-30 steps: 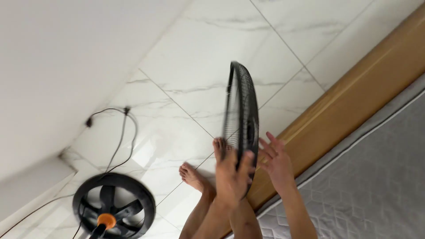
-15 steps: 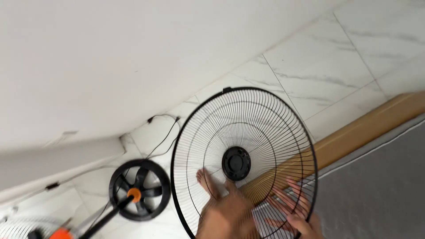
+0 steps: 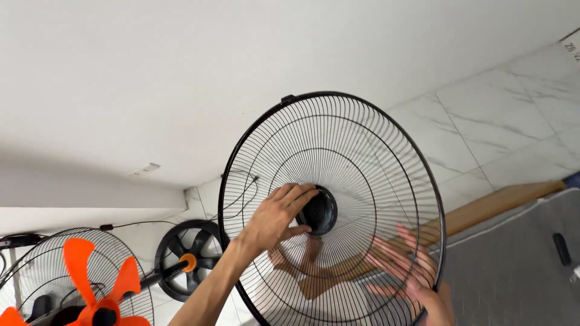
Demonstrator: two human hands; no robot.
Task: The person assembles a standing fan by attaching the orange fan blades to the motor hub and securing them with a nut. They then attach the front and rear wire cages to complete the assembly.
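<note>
Down at the lower left stands a fan [image 3: 90,290] with bright orange blades [image 3: 99,281] set in front of a wire rear guard [image 3: 36,259], only partly in view at the frame's edge. Just right of it a round black base [image 3: 187,259] with spokes lies on the pale marble floor [image 3: 513,127], an orange collar at its hub and a dark pole running out of it toward the fan. A thin black cable [image 3: 238,196] trails over the tiles behind the base, along the foot of the white wall [image 3: 241,60]. Across the middle of the scene a large black wire fan guard [image 3: 362,151] is held up, face-on to the viewer and tilted a little, its round black hub [image 3: 318,210] near the centre. The left hand [image 3: 275,217] comes up from below with the forearm bare; its fingers are spread and curled loosely over the wires beside the hub, fingertips touching the hub's edge, resting on the near face rather than closed around anything. The right hand [image 3: 408,271] is behind the guard at its lower right, seen through the wires, palm flat and fingers splayed open against the mesh, supporting it near the rim. Beyond the guard a wooden edge [image 3: 495,205] runs along the floor, and a grey quilted surface [image 3: 513,265] fills the lower right corner, with a small dark object [image 3: 561,249] lying on it.
</note>
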